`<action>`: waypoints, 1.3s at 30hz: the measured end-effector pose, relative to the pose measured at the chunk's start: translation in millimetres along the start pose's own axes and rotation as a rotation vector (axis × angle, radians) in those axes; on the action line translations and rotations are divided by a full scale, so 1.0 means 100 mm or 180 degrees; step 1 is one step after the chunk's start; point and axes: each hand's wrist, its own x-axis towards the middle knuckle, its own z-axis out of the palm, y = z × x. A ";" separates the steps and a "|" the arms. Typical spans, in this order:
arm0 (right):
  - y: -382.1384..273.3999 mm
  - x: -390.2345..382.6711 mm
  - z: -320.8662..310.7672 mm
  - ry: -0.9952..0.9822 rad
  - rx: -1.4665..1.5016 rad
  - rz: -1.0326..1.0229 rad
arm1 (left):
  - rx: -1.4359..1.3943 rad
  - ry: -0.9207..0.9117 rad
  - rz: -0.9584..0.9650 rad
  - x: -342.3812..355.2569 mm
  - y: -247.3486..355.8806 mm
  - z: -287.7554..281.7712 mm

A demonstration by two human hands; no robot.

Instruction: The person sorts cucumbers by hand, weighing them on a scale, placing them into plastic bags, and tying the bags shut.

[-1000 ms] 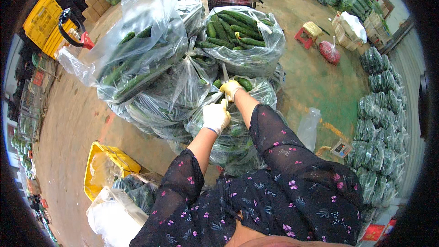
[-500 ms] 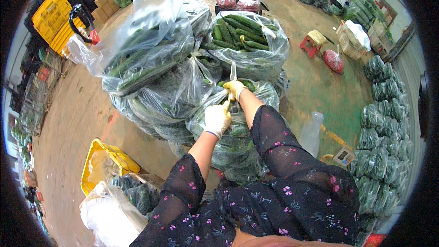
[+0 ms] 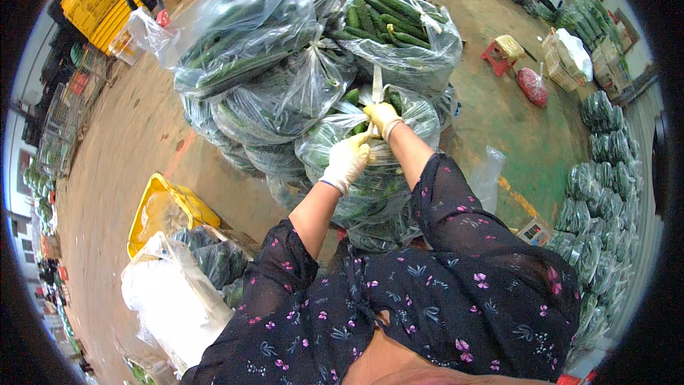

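Both my hands wear pale yellow-white gloves and meet at the gathered top of a clear plastic bag of cucumbers (image 3: 388, 182). My right hand (image 3: 385, 119) is closed round the gathered plastic, and a whitish strip (image 3: 377, 80) sticks up beyond it. Just nearer and to the left, my left hand (image 3: 348, 161) is closed at the same gather, its fingertips close to the right hand. Exactly what its fingers pinch is partly hidden. Green cucumbers show through the plastic around both hands.
An open bag of cucumbers (image 3: 399, 53) stands just beyond. Larger filled bags (image 3: 249, 64) are piled at left. A yellow crate (image 3: 153, 207) and white sack (image 3: 171, 292) lie lower left. Bagged vegetables (image 3: 605, 192) line the right wall. A red stool (image 3: 496, 63) stands at far right.
The view has shifted, so the pile sits higher in the picture. Both hands remain at the bag's gathered top, the left now nearer the right.
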 end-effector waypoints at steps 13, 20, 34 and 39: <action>-0.22 -0.41 -0.25 -0.0373 0.0377 0.0468 | -0.0319 -0.0036 0.0311 -0.17 0.10 -0.08; -0.12 0.14 -0.37 -0.1680 0.2198 0.1364 | -0.0619 -0.0453 0.0045 -0.01 0.03 -0.06; 0.05 0.23 -0.34 -0.2227 0.3216 0.1248 | -0.0686 -0.0538 -0.1335 0.10 0.10 0.08; 0.02 0.10 -0.26 -0.1679 0.2336 0.1172 | -0.0594 -0.1064 -0.1160 0.11 0.03 0.05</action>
